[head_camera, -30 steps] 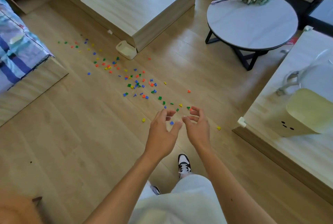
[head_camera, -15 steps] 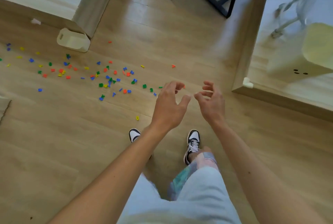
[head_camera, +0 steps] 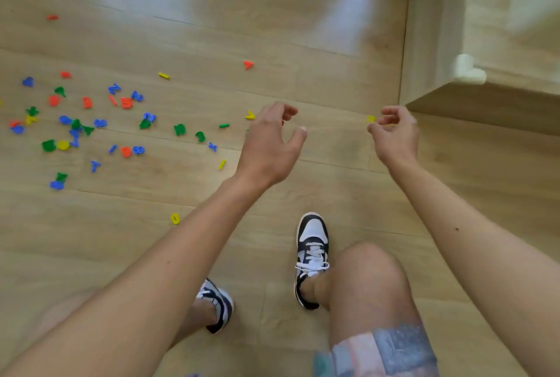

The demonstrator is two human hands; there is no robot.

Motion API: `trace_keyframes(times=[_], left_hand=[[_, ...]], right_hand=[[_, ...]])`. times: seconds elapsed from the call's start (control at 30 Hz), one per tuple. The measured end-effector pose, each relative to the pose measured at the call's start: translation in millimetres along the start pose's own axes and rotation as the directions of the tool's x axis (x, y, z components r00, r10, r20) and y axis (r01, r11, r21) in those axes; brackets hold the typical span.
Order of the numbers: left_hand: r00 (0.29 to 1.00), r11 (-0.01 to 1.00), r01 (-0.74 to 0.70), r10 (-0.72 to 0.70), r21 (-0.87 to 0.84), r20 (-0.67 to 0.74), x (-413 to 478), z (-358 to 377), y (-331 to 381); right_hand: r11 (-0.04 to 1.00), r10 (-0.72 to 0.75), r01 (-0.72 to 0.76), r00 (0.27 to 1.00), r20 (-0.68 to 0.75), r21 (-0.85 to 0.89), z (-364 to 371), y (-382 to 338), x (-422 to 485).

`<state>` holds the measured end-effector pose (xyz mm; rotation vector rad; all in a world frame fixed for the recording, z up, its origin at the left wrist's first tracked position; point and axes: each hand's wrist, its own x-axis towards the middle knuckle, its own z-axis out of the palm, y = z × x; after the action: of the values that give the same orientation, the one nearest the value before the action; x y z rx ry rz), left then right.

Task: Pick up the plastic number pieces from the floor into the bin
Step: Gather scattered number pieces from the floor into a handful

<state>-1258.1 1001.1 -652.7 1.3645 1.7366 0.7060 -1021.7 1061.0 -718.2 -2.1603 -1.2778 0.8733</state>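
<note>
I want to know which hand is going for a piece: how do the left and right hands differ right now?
The left hand has spread fingers with the thumb held wide; the right hand curls its fingers closer together. The right hand's fingertips are close beside a small yellow piece; the left hand is next to a yellow V-shaped piece. Both hover over the floor, plainly holding nothing.

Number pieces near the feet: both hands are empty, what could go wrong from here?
The lone yellow piece lies close to the left shoe; a step could crush or kick it. The small yellow piece by the right hand sits near the cabinet base and might get nudged against it.
</note>
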Motion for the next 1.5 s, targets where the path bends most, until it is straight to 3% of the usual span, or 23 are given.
trace_keyframes(times=[0.17,0.33,0.6,0.83,1.0,1.17,1.27,1.5], left_hand=[[0.998,0.999,-0.051,0.051,-0.002,0.026,64,80,-103],[0.991,0.991,-0.131,0.131,0.005,0.041,107,140,-177],[0.982,0.982,-0.190,0.189,0.022,0.024,142,173,-230],[0.979,0.974,-0.201,0.202,0.106,0.001,161,171,-250],[0.979,0.917,-0.125,0.175,0.379,-0.100,191,149,-280],[0.984,0.816,-0.023,0.120,0.578,-0.130,205,130,-308],[0.992,0.769,-0.036,0.106,0.638,-0.072,210,129,-320],[0.979,0.775,-0.153,0.203,0.614,-0.012,222,128,-330]], right_hand=[[0.992,0.088,-0.100,0.985,-0.149,-0.072,70,115,92],[0.969,0.094,-0.132,0.979,-0.182,-0.209,121,186,167],[0.879,-0.087,0.015,0.988,-0.129,-0.476,153,221,233],[0.871,-0.197,0.108,0.970,-0.140,-0.479,152,229,247],[0.865,-0.419,0.400,0.908,0.004,-0.303,185,182,220],[0.715,-0.655,0.693,0.711,0.256,-0.098,258,117,165],[0.637,-0.696,0.763,0.630,0.345,-0.109,295,101,155],[0.558,-0.666,0.785,0.616,0.420,-0.268,322,100,159]])
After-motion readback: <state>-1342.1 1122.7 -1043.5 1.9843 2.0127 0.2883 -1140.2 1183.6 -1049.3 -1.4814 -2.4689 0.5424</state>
